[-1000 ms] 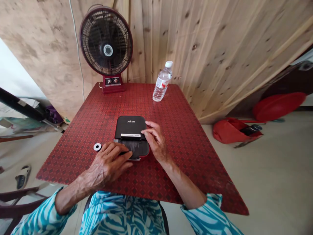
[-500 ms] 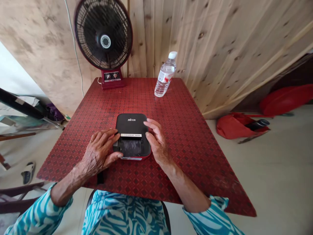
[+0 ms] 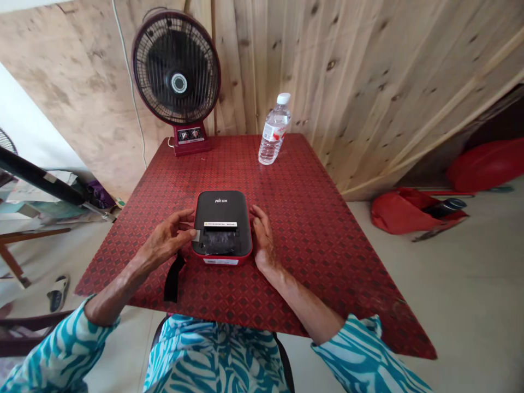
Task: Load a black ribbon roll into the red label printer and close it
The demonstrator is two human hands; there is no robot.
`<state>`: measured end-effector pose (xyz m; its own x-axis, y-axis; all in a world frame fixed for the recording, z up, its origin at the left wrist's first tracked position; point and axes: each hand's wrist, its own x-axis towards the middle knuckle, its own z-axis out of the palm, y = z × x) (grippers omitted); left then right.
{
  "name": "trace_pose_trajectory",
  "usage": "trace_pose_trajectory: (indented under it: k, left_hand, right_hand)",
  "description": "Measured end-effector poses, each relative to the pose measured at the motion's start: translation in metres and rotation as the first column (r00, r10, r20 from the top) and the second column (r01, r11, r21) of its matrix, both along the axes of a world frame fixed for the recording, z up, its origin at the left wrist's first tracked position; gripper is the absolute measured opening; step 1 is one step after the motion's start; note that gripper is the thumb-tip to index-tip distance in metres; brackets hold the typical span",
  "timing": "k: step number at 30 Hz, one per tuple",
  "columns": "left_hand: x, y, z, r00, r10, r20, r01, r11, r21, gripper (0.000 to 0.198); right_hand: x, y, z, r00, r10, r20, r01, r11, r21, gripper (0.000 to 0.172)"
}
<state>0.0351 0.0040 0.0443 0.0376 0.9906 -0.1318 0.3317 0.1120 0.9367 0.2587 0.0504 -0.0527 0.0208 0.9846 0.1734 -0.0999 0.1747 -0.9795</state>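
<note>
We found the left hand (image 3: 167, 237) at the black-and-red printer (image 3: 223, 210), grip indeterminable; right hand (image 3: 263, 241) released alongside, toward the bench's (image 3: 307, 229) front edge.

Reads as a home, plain living room type; exact room can't be told. Evidence: desk fan (image 3: 179, 83) upper left, against a bare knotty wood wall (image 3: 368, 65). Table (image 3: 295, 196) mid-frame has a red patterned top. Lone slipper (image 3: 58, 293) on the pale floor (image 3: 470, 305), lower left (hardly workshop footwear). Soft red bag (image 3: 393, 213) on the floor at right, loose household clutter (image 3: 45, 188) at left edge.
</note>
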Motion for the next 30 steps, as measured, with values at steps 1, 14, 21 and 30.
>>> trace_pose_trajectory:
  k: [1, 14, 21, 30]
  left_hand:
    - [0.0, 0.003, 0.001, 1.0, -0.015, 0.008, 0.015, 0.999, -0.038, 0.067]
    - [-0.01, 0.022, 0.014, 0.961, -0.264, 0.083, 0.276, 0.935, -0.223, 0.069]
    - [-0.007, 0.027, 0.024, 0.947, -0.315, 0.055, 0.316, 0.894, -0.318, 0.069]
    - [-0.021, 0.026, -0.003, 0.961, -0.272, 0.047, 0.275, 0.924, -0.265, 0.074]
  right_hand:
    - [0.0, -0.001, -0.004, 1.0, 0.005, -0.017, -0.006, 1.0, -0.031, 0.045]
    - [0.002, -0.006, -0.003, 0.996, 0.011, 0.089, -0.016, 0.998, 0.06, 0.038]
    - [0.002, -0.007, -0.007, 0.997, 0.008, 0.081, -0.013, 0.998, 0.068, 0.035]
    - [0.0, -0.007, -0.005, 0.995, -0.009, 0.102, 0.001, 0.997, 0.074, 0.035]
